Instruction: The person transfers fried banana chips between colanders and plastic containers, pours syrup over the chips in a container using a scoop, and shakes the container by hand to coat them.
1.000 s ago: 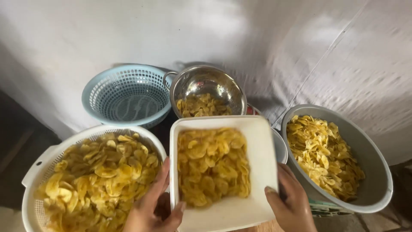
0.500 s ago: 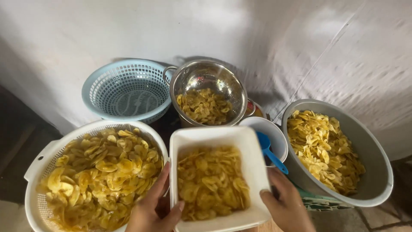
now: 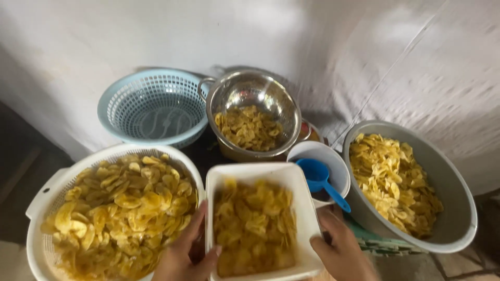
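Two hands on one white rectangular tray (image 3: 259, 174) of yellow banana chips (image 3: 254, 226), low in the centre of the view. Left hand (image 3: 186, 255) clasped on the tray's left wall, fingers lying up along the outside, thumb hooked at the near rim. Right hand (image 3: 341, 250) gripping the tray's right near corner, fingers curled against the side wall. Tray thus between the two hands, its far edge pointing away from the body; chips inside blurred.

Touching the tray's left side: a round white colander (image 3: 39, 200) heaped with more chips. Just beyond the tray's far right corner: a small white bowl (image 3: 317, 151) with a blue scoop (image 3: 319, 177) resting in it, handle slanting down toward the right hand. Further right: a large grey basin (image 3: 458, 208) of chips. Behind the tray: a steel colander (image 3: 250, 91) part-filled with chips, and beside that, to the left, a light blue plastic basket (image 3: 153, 106). White cloth (image 3: 312, 47) as backdrop.
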